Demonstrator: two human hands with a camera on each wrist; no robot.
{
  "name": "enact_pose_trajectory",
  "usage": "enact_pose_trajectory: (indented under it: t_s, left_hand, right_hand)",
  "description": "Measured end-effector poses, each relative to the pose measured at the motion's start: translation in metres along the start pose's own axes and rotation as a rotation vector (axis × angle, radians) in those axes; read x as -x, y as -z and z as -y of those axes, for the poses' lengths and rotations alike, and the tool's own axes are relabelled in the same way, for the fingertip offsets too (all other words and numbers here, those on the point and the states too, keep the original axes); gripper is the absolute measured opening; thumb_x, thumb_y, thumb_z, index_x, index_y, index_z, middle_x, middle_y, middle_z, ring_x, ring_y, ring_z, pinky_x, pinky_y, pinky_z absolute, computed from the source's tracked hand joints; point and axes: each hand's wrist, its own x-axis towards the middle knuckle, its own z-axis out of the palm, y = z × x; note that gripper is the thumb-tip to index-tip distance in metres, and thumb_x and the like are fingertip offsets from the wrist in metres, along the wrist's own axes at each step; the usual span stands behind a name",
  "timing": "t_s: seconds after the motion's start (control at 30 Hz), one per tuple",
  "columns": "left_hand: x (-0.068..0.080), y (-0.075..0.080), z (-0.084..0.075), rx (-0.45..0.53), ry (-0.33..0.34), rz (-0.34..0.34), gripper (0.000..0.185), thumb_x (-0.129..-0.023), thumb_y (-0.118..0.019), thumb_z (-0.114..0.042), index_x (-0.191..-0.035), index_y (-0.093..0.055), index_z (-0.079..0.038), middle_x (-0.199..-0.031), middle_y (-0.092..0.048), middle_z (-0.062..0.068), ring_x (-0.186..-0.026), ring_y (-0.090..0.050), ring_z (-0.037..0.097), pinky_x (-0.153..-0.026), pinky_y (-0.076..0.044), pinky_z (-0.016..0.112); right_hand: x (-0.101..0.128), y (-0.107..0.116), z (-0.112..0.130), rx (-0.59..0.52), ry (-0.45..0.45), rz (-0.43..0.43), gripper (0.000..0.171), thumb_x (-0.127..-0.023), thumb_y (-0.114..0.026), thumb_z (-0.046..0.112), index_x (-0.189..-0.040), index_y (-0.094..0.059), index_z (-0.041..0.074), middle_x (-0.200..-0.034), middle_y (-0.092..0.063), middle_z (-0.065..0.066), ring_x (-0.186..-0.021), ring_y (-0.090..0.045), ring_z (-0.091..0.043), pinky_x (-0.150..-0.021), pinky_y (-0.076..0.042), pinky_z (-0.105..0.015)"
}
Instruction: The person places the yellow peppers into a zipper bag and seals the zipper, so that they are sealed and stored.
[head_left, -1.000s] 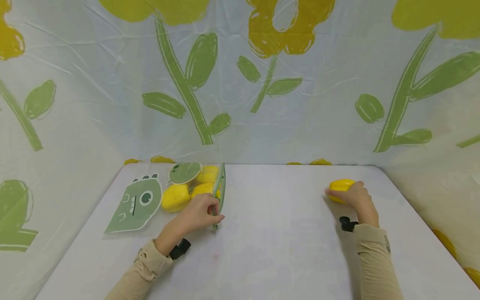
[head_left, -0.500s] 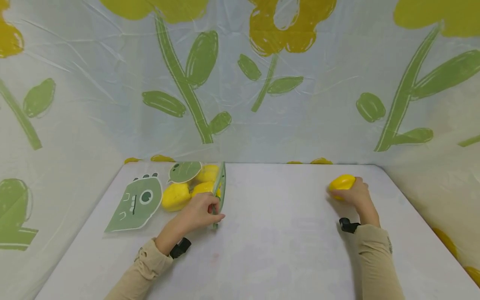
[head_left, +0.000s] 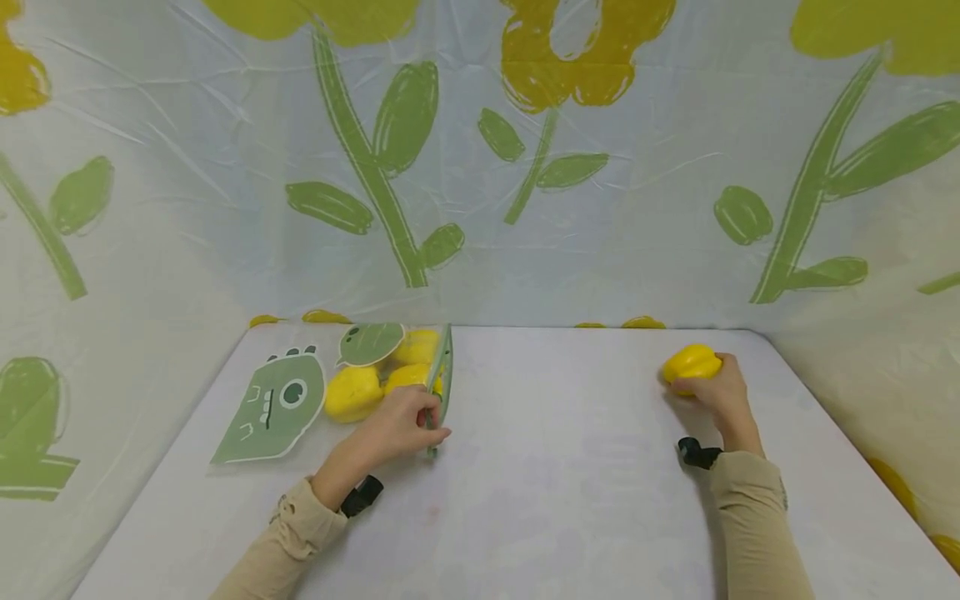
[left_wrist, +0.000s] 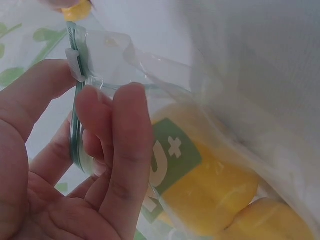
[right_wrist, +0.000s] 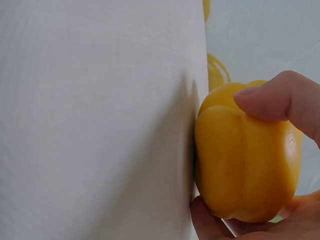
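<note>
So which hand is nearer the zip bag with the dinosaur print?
Left. The left hand pinches the zip bag at its open green edge, touching it. The right hand is far across the table, gripping a loose yellow pepper.

on the bench [head_left: 540,467] we see the zip bag [head_left: 337,392] at the far left, with three peppers [head_left: 351,393] inside it. our left hand [head_left: 397,425] sits at the bag's mouth, on its right side. well apart, at the far right, our right hand [head_left: 720,392] holds another pepper [head_left: 690,364].
</note>
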Motion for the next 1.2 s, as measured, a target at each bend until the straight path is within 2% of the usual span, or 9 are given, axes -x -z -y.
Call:
enact_pose_trajectory:
  t_s: [0.17,0.33,0.53,0.7,1.0,1.2]
  left_hand:
    - [0.000,0.000,0.001,0.000,-0.016,-0.011,0.027,-0.079,-0.081,-0.017,-0.065,-0.058,-0.018,-0.065,-0.048,-0.008,-0.063,-0.044,0.008,-0.059,-0.041,0.024]
    - [0.000,-0.001,0.001,0.002,-0.018,-0.012,0.027,-0.078,-0.082,-0.017,-0.065,-0.058,-0.019,-0.065,-0.048,-0.009,-0.062,-0.044,0.007,-0.058,-0.041,0.024]
    - [0.000,-0.002,0.002,0.002,-0.029,-0.015,0.027,-0.078,-0.081,-0.015,-0.064,-0.058,-0.018,-0.065,-0.049,-0.008,-0.062,-0.044,0.007,-0.058,-0.041,0.024]
    - [0.000,-0.002,0.002,-0.004,-0.025,-0.014,0.028,-0.079,-0.081,-0.016,-0.064,-0.058,-0.019,-0.065,-0.048,-0.008,-0.062,-0.044,0.007,-0.058,-0.041,0.024]
    - [0.001,-0.002,0.001,0.011,-0.012,0.002,0.026,-0.079,-0.081,-0.016,-0.066,-0.059,-0.017,-0.065,-0.048,-0.007,-0.062,-0.044,0.008,-0.057,-0.040,0.024]
    - [0.000,-0.002,0.002,-0.003,-0.022,-0.005,0.027,-0.079,-0.081,-0.017,-0.065,-0.058,-0.018,-0.066,-0.048,-0.008,-0.062,-0.044,0.008,-0.057,-0.040,0.024]
  right_hand:
    - [0.000,0.001,0.005,-0.011,0.014,0.007,0.093,-0.083,-0.068,0.007,-0.151,-0.008,-0.011,-0.148,-0.023,-0.036,-0.127,-0.031,-0.047,-0.107,-0.028,-0.058]
    - [-0.004,0.003,0.021,-0.038,0.095,-0.011,0.088,-0.082,-0.069,0.003,-0.149,-0.014,-0.013,-0.145,-0.028,-0.034,-0.120,-0.036,-0.042,-0.102,-0.033,-0.052]
    - [-0.007,0.004,0.058,-0.046,0.174,-0.013,0.088,-0.081,-0.071,0.004,-0.150,-0.017,-0.009,-0.144,-0.032,-0.029,-0.114,-0.040,-0.034,-0.093,-0.038,-0.040]
    - [0.001,0.000,0.096,-0.079,0.231,0.000,0.088,-0.079,-0.073,0.001,-0.150,-0.022,-0.004,-0.139,-0.036,-0.022,-0.107,-0.042,-0.026,-0.086,-0.040,-0.032]
    - [0.022,-0.024,0.155,-0.114,0.331,0.103,0.087,-0.079,-0.074,0.001,-0.150,-0.023,0.000,-0.137,-0.038,-0.024,-0.110,-0.044,-0.033,-0.089,-0.042,-0.037]
    - [0.037,-0.055,0.176,-0.167,0.379,0.162,0.084,-0.077,-0.075,0.000,-0.147,-0.029,0.002,-0.134,-0.041,-0.022,-0.110,-0.045,-0.035,-0.092,-0.043,-0.042]
